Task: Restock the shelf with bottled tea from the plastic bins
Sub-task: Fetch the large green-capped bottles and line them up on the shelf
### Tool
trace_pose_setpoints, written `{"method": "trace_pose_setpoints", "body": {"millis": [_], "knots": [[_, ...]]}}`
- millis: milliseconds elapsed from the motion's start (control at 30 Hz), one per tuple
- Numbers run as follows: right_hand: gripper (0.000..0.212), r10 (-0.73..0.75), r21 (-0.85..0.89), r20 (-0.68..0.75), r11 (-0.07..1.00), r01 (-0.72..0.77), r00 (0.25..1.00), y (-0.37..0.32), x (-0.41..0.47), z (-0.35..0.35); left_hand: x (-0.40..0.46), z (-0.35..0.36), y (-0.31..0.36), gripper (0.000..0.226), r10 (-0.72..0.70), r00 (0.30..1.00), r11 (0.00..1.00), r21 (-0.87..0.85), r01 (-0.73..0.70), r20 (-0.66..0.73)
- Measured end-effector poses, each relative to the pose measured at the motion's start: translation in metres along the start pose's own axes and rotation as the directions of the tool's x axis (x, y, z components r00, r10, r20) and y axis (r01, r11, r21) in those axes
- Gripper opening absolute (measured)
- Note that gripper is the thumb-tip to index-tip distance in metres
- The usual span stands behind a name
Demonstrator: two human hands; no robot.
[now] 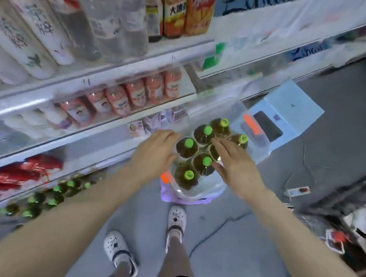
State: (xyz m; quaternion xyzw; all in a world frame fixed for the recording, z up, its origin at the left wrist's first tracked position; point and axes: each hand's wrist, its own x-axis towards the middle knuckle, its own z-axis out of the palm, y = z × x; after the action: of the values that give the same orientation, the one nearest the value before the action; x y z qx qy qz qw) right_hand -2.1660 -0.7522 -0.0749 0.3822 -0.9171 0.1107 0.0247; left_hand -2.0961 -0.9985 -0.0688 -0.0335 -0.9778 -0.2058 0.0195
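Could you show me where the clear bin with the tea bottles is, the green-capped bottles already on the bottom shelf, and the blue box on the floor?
clear bin [197, 192], head view, near wall.
shelved bottles [54, 200], head view, a green cap.
blue box [292, 106], head view, top face.

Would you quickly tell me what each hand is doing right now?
Left hand: open, holding nothing, beside the tea bottles.
Right hand: open, holding nothing, over the bottles.

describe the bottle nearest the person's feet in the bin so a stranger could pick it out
On the floor in front of the shelves stands a clear plastic bin with orange latches, full of dark tea bottles with green caps. The one you want stands at the bin's near end, beside the orange latch, below and between the two hands.
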Motion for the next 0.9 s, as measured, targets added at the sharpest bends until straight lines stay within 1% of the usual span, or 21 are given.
{"method": "trace_pose_setpoints", "body": {"millis": [67, 167, 267, 333, 367, 500, 600, 667, 700, 733, 800, 833, 867, 900], "knots": [[0.065, 0.027, 0.077, 0.07, 0.997, -0.033, 0.997, 0.001, -0.008, 0.032, -0.005, 0.036, -0.01, 0.054, -0.045, 0.997, 0.999, -0.025, 0.046, 0.062], [0.071, 0.052, 0.148, 0.182, 0.986, -0.079, 0.982, -0.006, -0.018, 0.076, -0.011, 0.077, -0.024, 0.052, -0.082, 0.984, 0.996, -0.018, 0.086, 0.161], [0.072, 0.089, 0.175, 0.271, 0.975, -0.14, 0.959, -0.016, -0.023, 0.114, -0.013, 0.108, -0.033, 0.051, -0.035, 0.977, 0.999, 0.037, 0.028, 0.211], [0.066, 0.134, 0.181, 0.326, 0.963, -0.201, 0.936, -0.02, -0.026, 0.134, -0.015, 0.123, -0.04, 0.048, 0.014, 0.982, 0.996, 0.079, -0.03, 0.187], [0.061, 0.154, 0.185, 0.327, 0.957, -0.223, 0.932, -0.023, -0.027, 0.141, -0.016, 0.129, -0.043, 0.046, 0.038, 0.987, 0.995, 0.089, -0.053, 0.159], [0.037, 0.207, 0.226, 0.182, 0.943, -0.246, 0.961, -0.028, -0.028, 0.159, -0.02, 0.141, -0.051, 0.043, 0.085, 0.993, 0.993, 0.07, -0.09, 0.077], [0.033, 0.187, 0.227, 0.151, 0.949, -0.218, 0.971, -0.031, -0.026, 0.155, -0.018, 0.137, -0.051, 0.046, 0.081, 0.994, 0.995, 0.054, -0.085, 0.076], [0.031, 0.202, 0.279, 0.162, 0.93, -0.241, 0.966, -0.03, -0.027, 0.142, -0.016, 0.133, -0.052, 0.05, 0.077, 0.991, 0.997, 0.016, -0.079, 0.112], [0.03, 0.213, 0.315, 0.163, 0.914, -0.256, 0.963, -0.029, -0.025, 0.13, -0.015, 0.13, -0.052, 0.054, 0.063, 0.986, 0.998, -0.02, -0.06, 0.156], [0.03, 0.23, 0.357, 0.161, 0.893, -0.274, 0.96, -0.025, -0.021, 0.118, -0.014, 0.128, -0.053, 0.061, 0.045, 0.973, 0.998, -0.062, -0.032, 0.227], [0.03, 0.265, 0.461, 0.194, 0.825, -0.326, 0.945, -0.018, -0.008, 0.084, -0.007, 0.122, -0.052, 0.083, 0.022, 0.922, 0.993, -0.119, 0.026, 0.387], [0.029, 0.285, 0.534, 0.233, 0.762, -0.367, 0.93, -0.014, 0.002, 0.064, -0.001, 0.118, -0.051, 0.094, 0.011, 0.895, 0.985, -0.16, 0.068, 0.446], [0.027, 0.305, 0.609, 0.282, 0.676, -0.415, 0.91, -0.008, 0.013, 0.044, 0.006, 0.112, -0.048, 0.103, 0.004, 0.874, 0.96, -0.247, 0.133, 0.487], [0.026, 0.314, 0.67, 0.33, 0.586, -0.455, 0.89, -0.001, 0.024, 0.027, 0.014, 0.104, -0.045, 0.108, 0.001, 0.854, 0.901, -0.371, 0.225, 0.52]]}}
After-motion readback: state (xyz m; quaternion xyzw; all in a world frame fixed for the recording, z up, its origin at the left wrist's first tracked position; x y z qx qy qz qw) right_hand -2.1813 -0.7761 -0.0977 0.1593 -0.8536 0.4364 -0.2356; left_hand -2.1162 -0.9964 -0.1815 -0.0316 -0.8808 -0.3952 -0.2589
